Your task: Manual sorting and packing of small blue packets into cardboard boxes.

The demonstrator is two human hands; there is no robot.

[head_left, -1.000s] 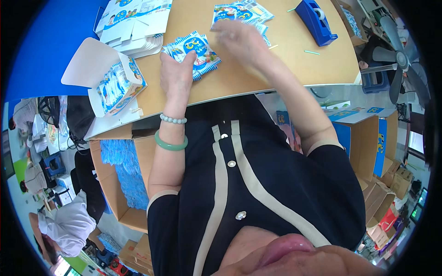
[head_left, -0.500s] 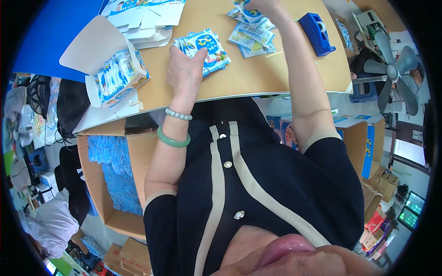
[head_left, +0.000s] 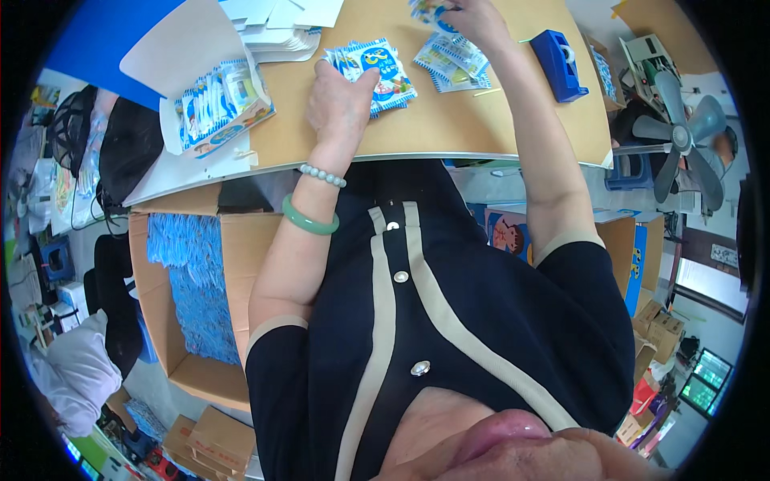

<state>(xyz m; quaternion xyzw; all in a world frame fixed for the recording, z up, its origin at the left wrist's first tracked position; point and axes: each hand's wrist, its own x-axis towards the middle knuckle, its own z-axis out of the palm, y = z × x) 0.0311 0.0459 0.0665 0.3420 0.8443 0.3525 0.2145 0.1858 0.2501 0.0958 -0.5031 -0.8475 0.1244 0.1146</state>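
My left hand (head_left: 341, 100) lies on a small stack of blue-and-white sachets (head_left: 385, 76) on the tan table (head_left: 449, 132), fingers closed over its near edge. My right hand (head_left: 473, 16) reaches to the far side and pinches one sachet (head_left: 425, 12) from a loose pile of sachets (head_left: 451, 60). A bead bracelet and a green bangle sit on my left wrist. An open white carton (head_left: 216, 104) filled with upright sachets stands to the left of my left hand.
A blue tape dispenser (head_left: 557, 52) stands at the right of the table. Flat white cartons (head_left: 269, 28) are stacked at the back left. A large cardboard box of blue packets (head_left: 192, 289) sits on the floor at left. A fan (head_left: 682, 144) is at right.
The view has tilted, so the table sits higher in the picture. My right hand has reached farther out to the loose pile. My left hand stays on the stack.
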